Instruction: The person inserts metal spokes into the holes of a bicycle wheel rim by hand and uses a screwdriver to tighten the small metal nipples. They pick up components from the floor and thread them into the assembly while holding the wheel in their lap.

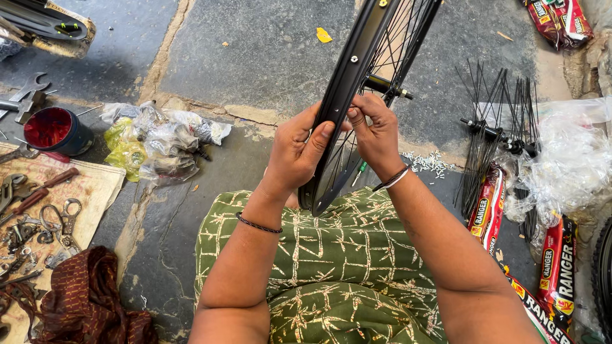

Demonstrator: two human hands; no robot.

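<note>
Left hand (294, 151) clamped on black wheel rim (347, 83), upright over lap. Right hand (376, 130) fingers pinched together at rim's inner edge. Some spokes (398, 38) fitted; loose spokes (491, 121) remain on floor (255, 57), so approx. part-done.

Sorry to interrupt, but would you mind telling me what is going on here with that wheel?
A seated person holds a black bicycle wheel rim upright over their lap. The left hand grips the rim's edge, while the right hand pinches something small against the rim beside it. Loose spokes lie on the stone floor to the right, and hand tools and a red tin sit to the left.
</note>
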